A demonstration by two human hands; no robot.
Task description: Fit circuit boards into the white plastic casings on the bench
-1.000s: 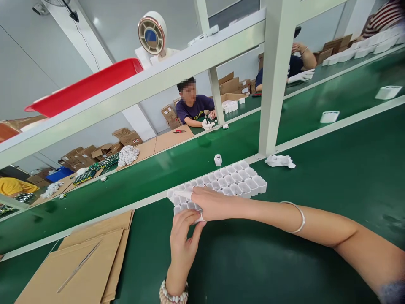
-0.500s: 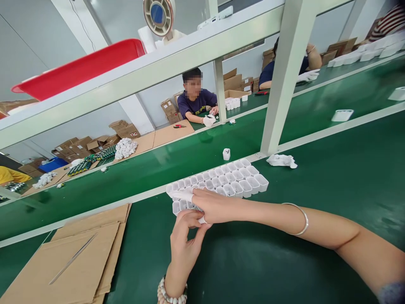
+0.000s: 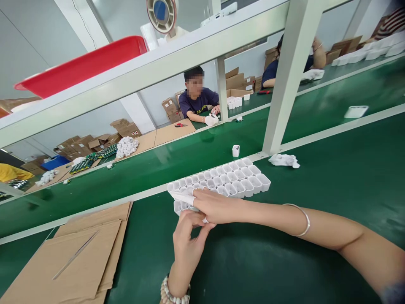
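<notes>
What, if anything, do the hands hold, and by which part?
It cannot be told: the left hand curls by a small white piece at the right hand, but any hold is hidden.

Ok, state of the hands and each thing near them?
Left hand: fingers bent, grip unclear
Right hand: white-covered finger extended, grip unclear
White cups: open-topped, in rows
Lone cup: upright, open, apart from the rows
White cloth-like item: crumpled
Cardboard: stacked flat
Thin rod: lying on the cardboard

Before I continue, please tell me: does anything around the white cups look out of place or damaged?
A crumpled white cloth lies loose on the green table, apart from the neatly lined-up white cups; its shapeless heap looks untidy. I notice no clear spill or damage.
</notes>
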